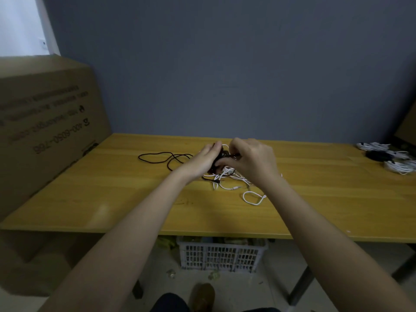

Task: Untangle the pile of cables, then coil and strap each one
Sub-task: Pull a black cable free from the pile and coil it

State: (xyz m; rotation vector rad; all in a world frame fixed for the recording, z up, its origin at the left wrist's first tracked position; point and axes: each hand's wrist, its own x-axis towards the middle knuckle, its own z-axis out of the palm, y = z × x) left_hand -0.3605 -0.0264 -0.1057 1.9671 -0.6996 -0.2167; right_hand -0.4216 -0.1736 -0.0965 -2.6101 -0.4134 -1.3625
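Observation:
A tangle of white cables [229, 176] lies in the middle of the yellow wooden table [112, 194]. Above it, my left hand [203, 159] and my right hand [249, 159] meet and both grip a partly coiled black cable [221, 156] held between them. The loose end of that black cable [162, 157] trails in loops over the table to the left. One white loop [253, 198] reaches toward the table's front. Most of the held coil is hidden by my fingers.
Coiled white and black cables [389, 157] lie bundled at the table's far right. A big cardboard box [45, 122] stands against the left edge. A white plastic crate [221, 255] sits on the floor under the table. A grey wall is behind.

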